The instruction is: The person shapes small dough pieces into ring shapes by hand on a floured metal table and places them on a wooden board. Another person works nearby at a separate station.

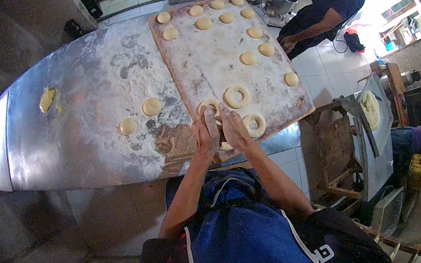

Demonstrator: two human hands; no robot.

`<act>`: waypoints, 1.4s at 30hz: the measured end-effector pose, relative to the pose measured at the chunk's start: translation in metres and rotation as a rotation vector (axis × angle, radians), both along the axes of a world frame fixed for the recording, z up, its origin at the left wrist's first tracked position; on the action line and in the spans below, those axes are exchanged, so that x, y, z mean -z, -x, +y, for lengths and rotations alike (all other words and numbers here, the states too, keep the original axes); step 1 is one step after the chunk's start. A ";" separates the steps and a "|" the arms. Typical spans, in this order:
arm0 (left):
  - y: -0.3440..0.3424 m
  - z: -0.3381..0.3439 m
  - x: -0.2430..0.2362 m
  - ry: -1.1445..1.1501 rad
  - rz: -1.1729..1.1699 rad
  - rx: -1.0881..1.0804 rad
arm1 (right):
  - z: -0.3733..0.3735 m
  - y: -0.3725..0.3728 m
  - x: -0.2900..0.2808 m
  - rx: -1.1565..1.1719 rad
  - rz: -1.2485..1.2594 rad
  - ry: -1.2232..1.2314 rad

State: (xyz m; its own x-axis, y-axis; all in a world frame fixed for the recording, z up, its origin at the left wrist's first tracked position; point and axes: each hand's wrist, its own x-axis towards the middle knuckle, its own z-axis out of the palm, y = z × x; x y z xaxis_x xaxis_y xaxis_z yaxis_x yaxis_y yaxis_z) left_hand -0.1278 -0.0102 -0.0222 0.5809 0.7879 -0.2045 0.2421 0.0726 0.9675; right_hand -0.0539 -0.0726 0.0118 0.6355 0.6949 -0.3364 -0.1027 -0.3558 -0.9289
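Observation:
My left hand (pixel 206 134) and my right hand (pixel 233 126) are pressed close together over the near edge of a floured wooden board (pixel 209 59), both gripping one piece of pale dough (pixel 223 145) that shows just below the fingers. Three dough rings lie on the board by my hands: one (pixel 209 105) just beyond my fingertips, one (pixel 236 96) further right, one (pixel 254 124) beside my right hand. Several round dough balls (pixel 227 17) sit in rows on the far part of the board.
The board rests on a floured metal table (pixel 90 112), where two dough balls (pixel 152 107) (pixel 128 126) and a yellowish scrap (pixel 47 98) lie to the left. Another person (pixel 329 8) stands at the far right by metal pots (pixel 282 1). A tray with dough (pixel 369 109) stands to the right.

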 end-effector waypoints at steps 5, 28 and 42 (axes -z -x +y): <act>-0.030 -0.026 0.013 0.576 -0.512 -0.398 | -0.029 -0.025 0.027 -0.063 -0.160 0.020; -0.074 -0.065 0.041 -0.239 -0.325 -0.148 | -0.086 -0.074 0.047 0.055 -0.821 -0.303; -0.100 -0.073 0.046 0.238 -0.368 -0.107 | -0.091 -0.086 0.027 0.003 -0.291 -0.090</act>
State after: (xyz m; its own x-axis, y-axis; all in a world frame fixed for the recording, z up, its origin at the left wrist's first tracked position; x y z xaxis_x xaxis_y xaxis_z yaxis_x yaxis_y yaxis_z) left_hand -0.0280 -0.0834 -0.0684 0.5664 0.8037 -0.1824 -0.1363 0.3096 0.9410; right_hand 0.0325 -0.1637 -0.0150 0.6980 0.7120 -0.0770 0.1717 -0.2708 -0.9472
